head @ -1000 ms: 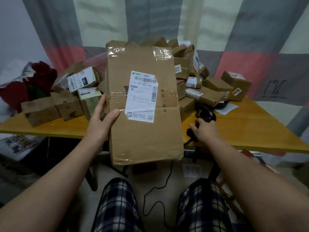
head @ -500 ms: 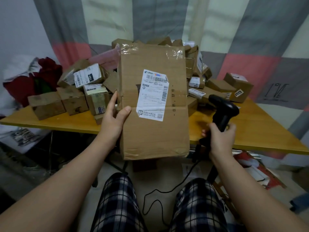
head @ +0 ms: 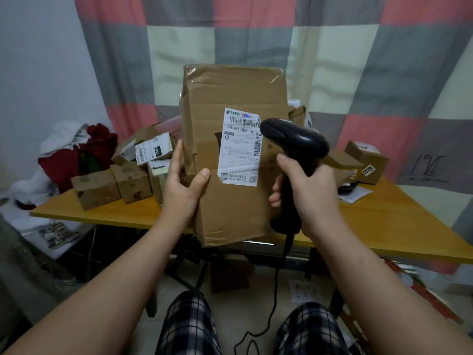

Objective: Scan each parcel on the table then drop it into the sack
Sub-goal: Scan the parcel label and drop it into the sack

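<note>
- Since half a sec ago our right hand (head: 307, 190) has brought the black handheld barcode scanner (head: 294, 139) up from worktop-edge level to the white shipping label (head: 239, 149); the parcel sits higher in view too.
- Left hand (head: 183, 190) grip: clamped on the left edge of the large brown cardboard parcel (head: 238, 93), thumb on the front face, fingers behind. That keeps it upright w/ the label facing us, so the scanner head has a clear line to the barcodes.
- Right grip: wrapped round the scanner handle, head aimed at the label's upper right. Touching or just off it, we can't tell.
- Parcel is held in the air over the near edge of the orange wooden worktop (head: 384, 221), not resting on it.
- Count: 1 parcel in hand, 1 label, 1 scanner w/ 1 black cable (head: 275, 303) hanging down. Small brown cardboard boxes (head: 94, 188) on the worktop: approx 5 at left, at least 3 at right; the middle is hidden behind the parcel, so no full total.
- Sack: not in view.
</note>
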